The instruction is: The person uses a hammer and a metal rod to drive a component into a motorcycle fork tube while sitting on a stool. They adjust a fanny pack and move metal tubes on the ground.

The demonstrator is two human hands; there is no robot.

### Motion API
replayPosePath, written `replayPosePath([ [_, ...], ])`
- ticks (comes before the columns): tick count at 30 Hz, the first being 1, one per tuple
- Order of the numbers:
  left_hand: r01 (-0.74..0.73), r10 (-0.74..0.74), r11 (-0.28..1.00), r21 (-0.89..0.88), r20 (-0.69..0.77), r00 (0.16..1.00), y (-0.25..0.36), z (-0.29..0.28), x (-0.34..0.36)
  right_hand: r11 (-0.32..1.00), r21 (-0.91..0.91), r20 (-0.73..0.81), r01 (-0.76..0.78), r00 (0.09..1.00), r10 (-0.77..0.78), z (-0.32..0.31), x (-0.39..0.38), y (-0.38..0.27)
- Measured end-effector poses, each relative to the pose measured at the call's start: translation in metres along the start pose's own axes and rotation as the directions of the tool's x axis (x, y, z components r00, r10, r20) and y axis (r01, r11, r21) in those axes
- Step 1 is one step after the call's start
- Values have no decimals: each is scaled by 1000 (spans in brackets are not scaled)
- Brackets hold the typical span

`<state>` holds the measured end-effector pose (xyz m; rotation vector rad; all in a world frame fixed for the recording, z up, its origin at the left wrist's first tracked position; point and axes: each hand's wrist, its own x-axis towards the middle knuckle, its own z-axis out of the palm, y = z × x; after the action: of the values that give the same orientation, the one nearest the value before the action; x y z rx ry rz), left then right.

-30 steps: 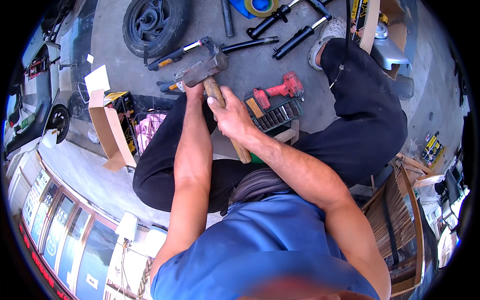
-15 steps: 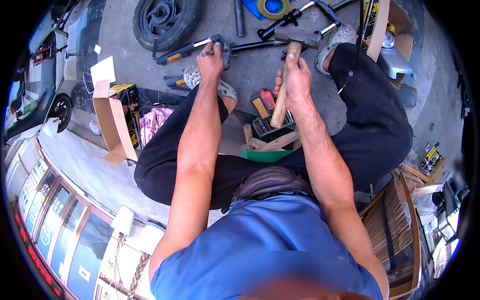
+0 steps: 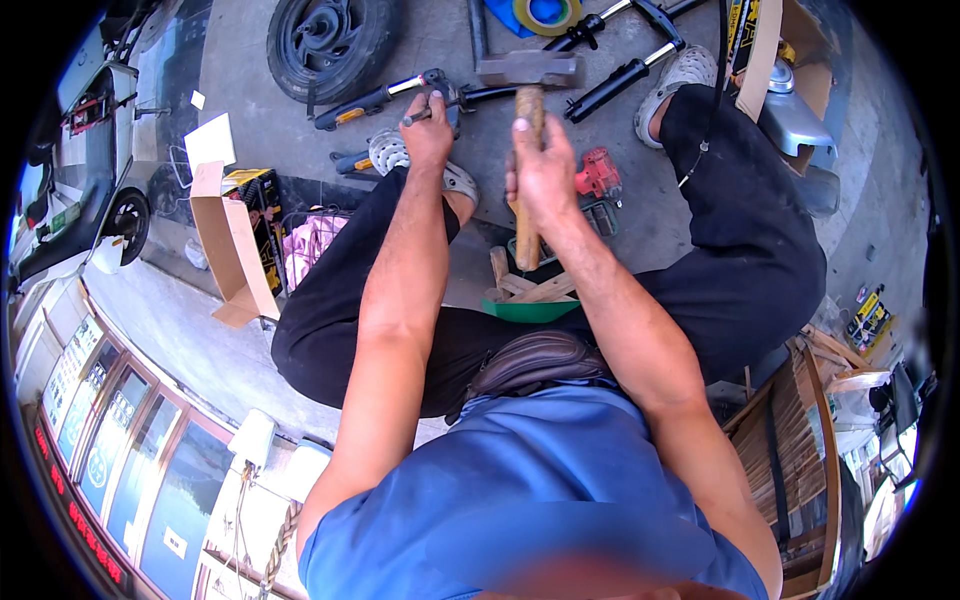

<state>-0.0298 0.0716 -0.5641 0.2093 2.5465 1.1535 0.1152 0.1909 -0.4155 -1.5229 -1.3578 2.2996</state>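
head view: gripped hammer [image 3: 530,100] in right hand [image 3: 546,178], dark rod [image 3: 416,117] in left hand [image 3: 428,138]; probably risked bruising by misaimed swing.

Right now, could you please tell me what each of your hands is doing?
Left hand: closed on a short dark rod.
Right hand: closed around the wooden-handled hammer.

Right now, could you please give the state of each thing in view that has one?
Left hand, closed on the dark rod
Right hand, closed on the hammer
Hammer, held by its wooden handle
Wheel, flat on the floor
Red power tool, unheld, partly hidden
Left cardboard box, open
Right cardboard box, open
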Motion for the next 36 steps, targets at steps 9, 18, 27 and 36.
replayPosePath([
  [9,-66,67,977,-201,-4,998,-13,-14,0,915,-331,108,231,973,-207,42,-2,25],
  [18,-93,83,986,141,73,994,-16,12,-17,979,-126,55,160,987,-154,43,-14,41],
  [27,-195,190,978,-77,-69,979,-31,3,3,941,-329,129,-79,983,128,41,-11,31],
  [36,-122,125,991,46,-72,990,-9,18,3,734,-414,46,538,818,-574,16,-22,-10],
])
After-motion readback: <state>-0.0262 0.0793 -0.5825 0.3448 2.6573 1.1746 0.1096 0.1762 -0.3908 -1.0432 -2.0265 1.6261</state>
